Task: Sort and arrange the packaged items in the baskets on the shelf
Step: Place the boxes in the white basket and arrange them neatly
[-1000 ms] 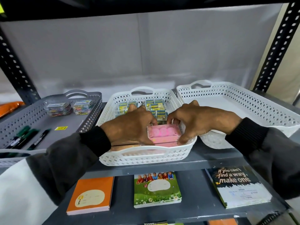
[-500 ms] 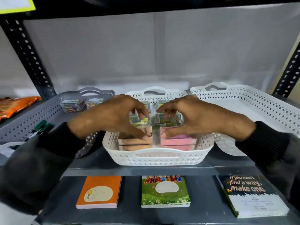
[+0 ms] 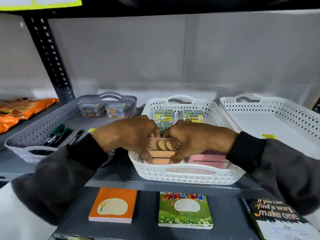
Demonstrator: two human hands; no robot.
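At frame centre, the left hand (image 3: 131, 135) and right hand (image 3: 195, 137) together grasp a tan packet (image 3: 162, 146) over the middle white basket (image 3: 187, 175). Lower right, a notebook (image 3: 277, 215) reads "If you can find a way, make one".

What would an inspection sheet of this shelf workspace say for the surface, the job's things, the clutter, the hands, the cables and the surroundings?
Surface: grey metal shelf carrying three perforated baskets side by side.
Job's things: middle white basket holds yellow-blue packets at the back, pink boxes front right, peach boxes front left. Grey basket holds markers and clear packs of colourful items. Right white basket shows only a yellow sticker.
Clutter: orange bag at far left.
Hands: left hand and right hand both grip the top peach box.
Cables: nothing seen.
Surroundings: three notebooks on the lower shelf; grey back wall.
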